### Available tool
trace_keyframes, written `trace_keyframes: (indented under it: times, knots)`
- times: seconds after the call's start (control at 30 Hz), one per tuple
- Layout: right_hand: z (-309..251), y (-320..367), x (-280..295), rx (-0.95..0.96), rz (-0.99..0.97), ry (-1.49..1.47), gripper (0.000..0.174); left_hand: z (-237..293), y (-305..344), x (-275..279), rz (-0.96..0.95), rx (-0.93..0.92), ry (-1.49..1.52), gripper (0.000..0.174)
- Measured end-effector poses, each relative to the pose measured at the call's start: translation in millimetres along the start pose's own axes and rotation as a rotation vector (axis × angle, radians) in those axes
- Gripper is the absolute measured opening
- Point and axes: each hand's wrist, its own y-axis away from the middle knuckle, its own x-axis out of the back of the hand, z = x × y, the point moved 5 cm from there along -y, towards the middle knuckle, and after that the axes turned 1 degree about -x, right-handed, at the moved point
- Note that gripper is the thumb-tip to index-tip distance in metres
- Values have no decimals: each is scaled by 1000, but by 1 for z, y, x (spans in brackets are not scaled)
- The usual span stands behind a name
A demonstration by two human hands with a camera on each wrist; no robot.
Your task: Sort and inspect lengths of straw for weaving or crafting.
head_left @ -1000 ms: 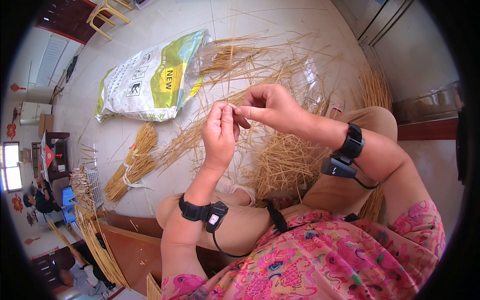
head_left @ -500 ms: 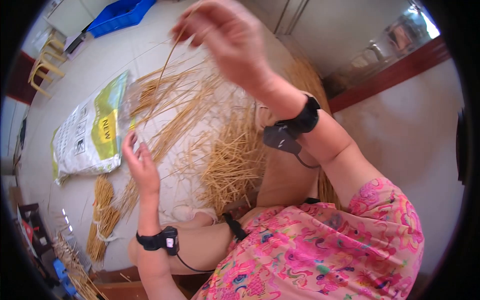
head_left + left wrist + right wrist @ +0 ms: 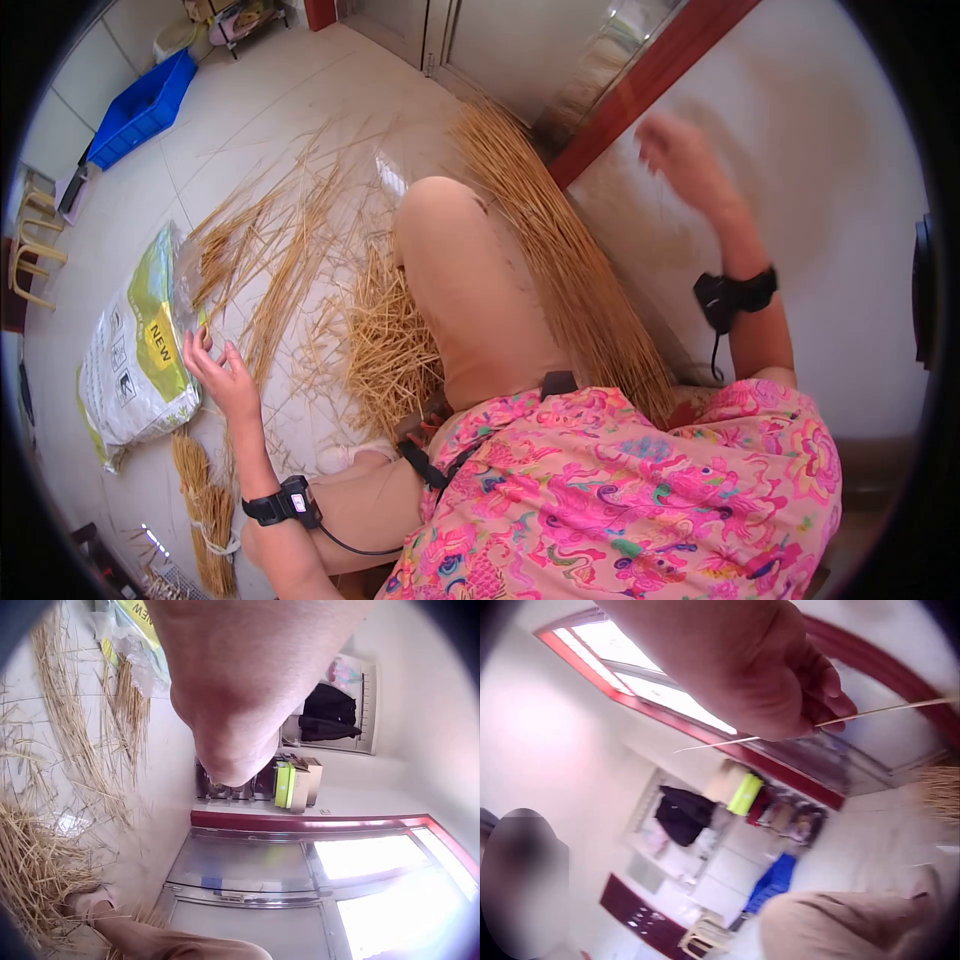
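My right hand is raised out to the right, above the long straw bundle lying beside my leg. In the right wrist view its curled fingers pinch a single thin straw, which sticks out on both sides of the hand. My left hand hangs with loosely bent fingers near the edge of the white and green bag, holding nothing. Between my legs on the floor is a heap of short cut straw. Loose long stalks lie scattered beyond it.
A tied straw bundle lies below the bag at lower left. A blue plastic crate and a wooden stool stand farther off. On the right, a red-trimmed frame borders the glass and the white wall.
Both hands were together at a straw; then the right hand drew away up and swung far right, and the left hand relaxed. The head view has turned rightward.
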Motion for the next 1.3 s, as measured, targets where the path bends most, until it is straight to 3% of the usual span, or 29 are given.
trace_keyframes:
  times: [0.03, 0.13, 0.2, 0.27, 0.33, 0.4, 0.5, 0.63, 0.7, 0.8, 0.83, 0.87, 0.93, 1.0, 1.1, 1.13, 1.3]
  knots:
    - [41, 14, -25, -25, -108, 232, 5, -3, 1, -3, -7, 5, -19, 44]
    - [153, 73, -108, -192, -418, 440, 15, -23, 7, -13, -60, 63, -47, 45]
    - [202, 118, -147, -282, -497, 508, 17, -33, 13, -18, -87, 46, -102, 45]
    - [256, 164, -182, -269, -453, 553, 19, -48, 23, -22, -94, 6, -203, 45]
    - [282, 199, -193, -370, -491, 542, 20, -55, 32, -23, -95, -56, -336, 45]
    - [286, 226, -189, -495, -508, 547, 20, -72, 38, -27, -130, -5, -339, 45]
    - [341, 266, -211, -591, -567, 537, 21, -82, 48, -30, -193, 91, -371, 46]
    - [330, 268, -212, -475, -597, 537, 25, -96, 61, -40, -323, 168, -354, 47]
    - [310, 233, -219, -379, -718, 500, 27, -121, 73, -52, -354, 66, -359, 46]
    - [262, 154, -222, -492, -381, 55, 19, -124, 82, -63, -614, 225, -327, 33]
    - [231, 120, -218, -356, -236, -113, 18, -122, 85, -66, -719, 292, -281, 28]
    - [190, 86, -210, -230, -90, -287, 16, -128, 90, -74, -838, 319, -303, 26]
    - [30, 36, -164, -145, 44, -666, 15, -148, 109, -94, -979, 322, -308, 24]
    - [-84, 14, -137, 12, -38, -865, 13, -165, 122, -105, -1006, 327, -299, 25]
    - [-207, 10, -146, 263, -327, -917, 13, -184, 127, -108, -934, 420, -326, 25]
    - [-237, 12, -163, 249, -435, -867, 14, -190, 127, -107, -896, 453, -338, 26]
    - [-324, 14, -263, 874, -822, -163, 20, -219, 130, -90, -721, 662, -346, 24]
